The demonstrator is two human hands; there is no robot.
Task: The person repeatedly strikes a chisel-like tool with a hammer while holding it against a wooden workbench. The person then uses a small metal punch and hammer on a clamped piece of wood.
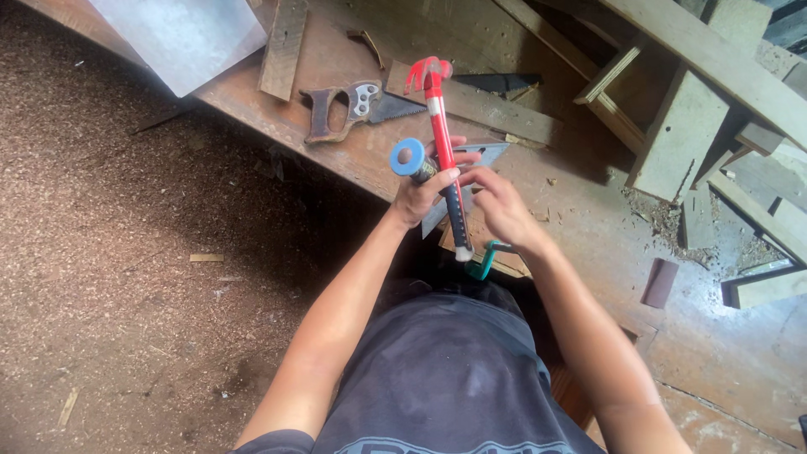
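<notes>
Though the hands hide the metal square point(483, 155), left hand point(418, 195) fingers grasp a red hammer point(440, 134) and blue-capped tool point(412, 157); right hand point(498, 206) fingers curl beside them. A handsaw point(353, 108) lies beyond on the table point(588, 235).

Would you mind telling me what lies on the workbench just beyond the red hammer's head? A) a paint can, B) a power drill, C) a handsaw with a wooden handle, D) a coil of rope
C: a handsaw with a brown wooden handle lies flat on the workbench, just left of the claw end of the red hammer that the left hand holds.
</notes>
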